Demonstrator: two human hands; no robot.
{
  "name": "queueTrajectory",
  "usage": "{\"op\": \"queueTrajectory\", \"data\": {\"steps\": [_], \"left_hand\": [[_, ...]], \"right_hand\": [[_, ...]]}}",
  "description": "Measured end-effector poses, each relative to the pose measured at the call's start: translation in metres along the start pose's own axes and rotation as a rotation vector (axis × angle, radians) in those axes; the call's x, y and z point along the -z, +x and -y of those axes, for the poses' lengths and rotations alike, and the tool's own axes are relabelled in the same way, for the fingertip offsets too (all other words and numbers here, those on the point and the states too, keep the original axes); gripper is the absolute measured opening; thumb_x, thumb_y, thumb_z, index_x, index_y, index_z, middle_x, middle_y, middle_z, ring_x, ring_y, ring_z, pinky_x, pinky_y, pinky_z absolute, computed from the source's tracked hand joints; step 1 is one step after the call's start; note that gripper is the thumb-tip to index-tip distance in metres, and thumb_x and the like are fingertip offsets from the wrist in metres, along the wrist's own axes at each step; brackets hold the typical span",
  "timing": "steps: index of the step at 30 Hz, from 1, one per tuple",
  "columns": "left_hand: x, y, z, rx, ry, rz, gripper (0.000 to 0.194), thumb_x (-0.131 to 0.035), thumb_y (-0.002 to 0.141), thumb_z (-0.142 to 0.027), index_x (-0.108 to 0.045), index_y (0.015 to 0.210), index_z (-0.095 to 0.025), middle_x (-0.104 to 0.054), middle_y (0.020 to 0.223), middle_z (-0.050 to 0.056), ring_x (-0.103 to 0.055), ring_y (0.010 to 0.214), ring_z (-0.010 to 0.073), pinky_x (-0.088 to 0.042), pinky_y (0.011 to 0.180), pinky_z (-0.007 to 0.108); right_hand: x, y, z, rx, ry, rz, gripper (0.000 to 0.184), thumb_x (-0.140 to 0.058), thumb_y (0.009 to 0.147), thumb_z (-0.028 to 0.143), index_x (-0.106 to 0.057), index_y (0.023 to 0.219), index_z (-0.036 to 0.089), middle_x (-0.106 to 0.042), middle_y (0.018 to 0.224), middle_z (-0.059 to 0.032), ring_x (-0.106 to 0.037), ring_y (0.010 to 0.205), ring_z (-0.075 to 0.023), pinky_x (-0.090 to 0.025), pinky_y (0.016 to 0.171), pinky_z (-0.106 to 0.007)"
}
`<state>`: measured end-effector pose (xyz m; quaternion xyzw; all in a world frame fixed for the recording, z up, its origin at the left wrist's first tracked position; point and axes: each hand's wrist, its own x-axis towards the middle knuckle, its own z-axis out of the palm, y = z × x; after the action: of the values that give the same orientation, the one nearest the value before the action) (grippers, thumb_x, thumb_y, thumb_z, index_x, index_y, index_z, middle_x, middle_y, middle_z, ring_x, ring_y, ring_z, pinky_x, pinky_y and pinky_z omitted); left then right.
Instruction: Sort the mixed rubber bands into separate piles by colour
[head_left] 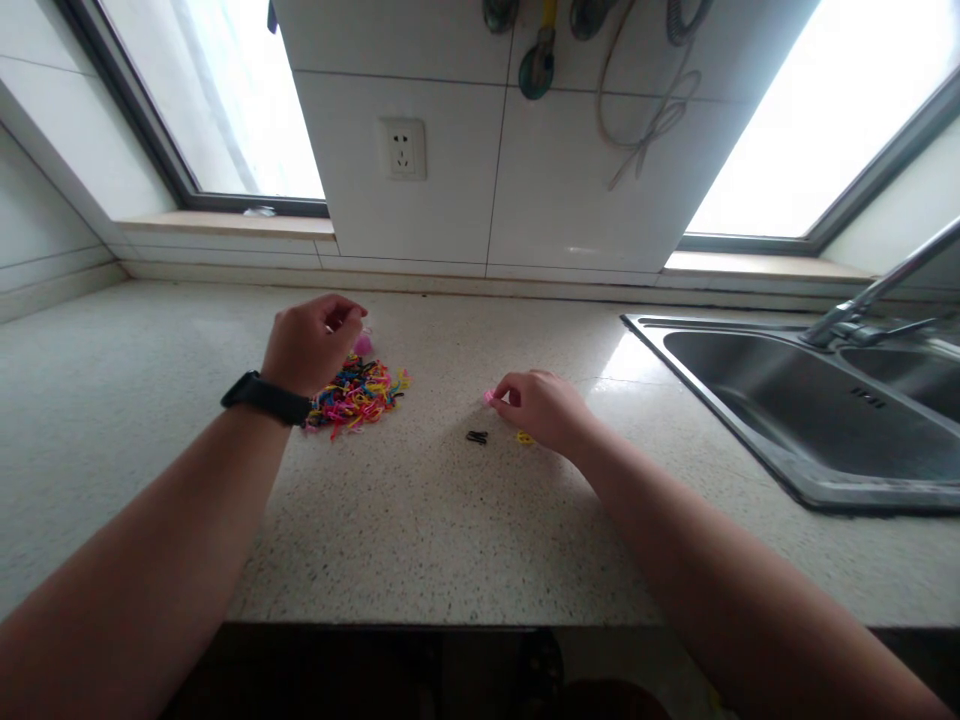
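1. a bright tangled heap [357,396], pink, yellow, blue and black, lies on the surface [420,540] beside the left hand [309,342]; whether its curled fingers hold anything, i can't tell.
2. the right hand [546,408] has its fingers pinched narrow on a pink bit [489,397], near black strands [477,437] and yellow strands [524,438].

Steel sink [806,425], chrome faucet [902,273], wall socket [405,149], windows [217,95]

The left hand [309,345] partly hides the heap of coloured bands [361,398] left of centre; whether its fingers [349,325] pinch anything cannot be told; the pink piece [488,397] at the right hand [547,407] is too small to make out; the right edge cuts off sink [862,494] and faucet [885,285].
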<state>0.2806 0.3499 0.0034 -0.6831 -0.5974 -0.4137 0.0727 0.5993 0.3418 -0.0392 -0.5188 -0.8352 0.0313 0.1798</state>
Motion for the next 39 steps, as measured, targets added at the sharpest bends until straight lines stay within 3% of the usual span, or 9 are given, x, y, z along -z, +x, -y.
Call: {"op": "queueTrajectory", "data": {"steps": [13, 18, 22, 39], "left_hand": [[-0.005, -0.004, -0.005, -0.035, -0.01, 0.076, 0.025, -0.053, 0.092, -0.039, -0.073, 0.093, -0.024, -0.075, 0.08, 0.003, -0.067, 0.073, 0.0199, -0.05, 0.071, 0.033], [-0.006, -0.004, -0.005, -0.062, 0.005, 0.098, 0.025, -0.053, 0.092, -0.039, -0.073, 0.095, -0.023, -0.076, 0.085, 0.004, -0.068, 0.075, 0.0196, -0.049, 0.072, 0.032], [-0.007, -0.003, -0.004, -0.07, 0.024, 0.1, 0.025, -0.054, 0.092, -0.038, -0.073, 0.094, -0.023, -0.076, 0.086, 0.005, -0.067, 0.075, 0.0199, -0.048, 0.072, 0.032], [-0.008, -0.005, -0.009, -0.108, 0.002, 0.13, 0.021, -0.055, 0.091, -0.036, -0.073, 0.092, -0.024, -0.075, 0.085, 0.004, -0.065, 0.073, 0.0191, -0.048, 0.073, 0.033]], "right_hand": [[0.003, 0.0, -0.003, 0.011, 0.014, -0.001, 0.012, -0.065, 0.087, 0.03, -0.075, 0.09, 0.024, -0.073, 0.077, -0.0019, -0.06, 0.071, -0.0171, -0.035, 0.062, -0.03], [0.003, 0.002, -0.008, 0.057, -0.009, -0.039, 0.015, -0.063, 0.087, 0.023, -0.076, 0.095, 0.021, -0.075, 0.086, -0.0051, -0.062, 0.085, -0.0212, -0.041, 0.076, -0.033], [-0.001, 0.003, -0.015, 0.06, -0.047, -0.027, 0.018, -0.064, 0.087, 0.023, -0.078, 0.098, 0.022, -0.074, 0.095, -0.0073, -0.061, 0.093, -0.0243, -0.042, 0.084, -0.035], [-0.001, 0.002, -0.012, 0.115, 0.079, 0.02, 0.023, -0.063, 0.088, 0.023, -0.078, 0.106, 0.025, -0.073, 0.099, -0.0063, -0.061, 0.096, -0.024, -0.042, 0.089, -0.035]]}}
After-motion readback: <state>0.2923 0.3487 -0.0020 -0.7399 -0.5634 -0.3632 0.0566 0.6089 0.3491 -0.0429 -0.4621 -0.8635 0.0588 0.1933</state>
